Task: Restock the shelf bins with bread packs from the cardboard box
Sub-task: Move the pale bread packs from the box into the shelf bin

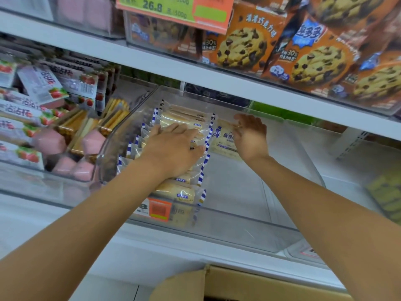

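left hand [173,146]: centre of frame, fingers near straight and close together, pressing flat on the row of bread packs [184,118]
right hand [251,137]: just right of it, fingers curled, pinching the top edge of one bread pack [223,140] beside the row
bin [238,227]: clear, mid frame; left part filled, right part bare
cardboard box [260,283]: bottom edge, contents hidden
progress: roughly midway by my read; one column stocked, right side left to fill
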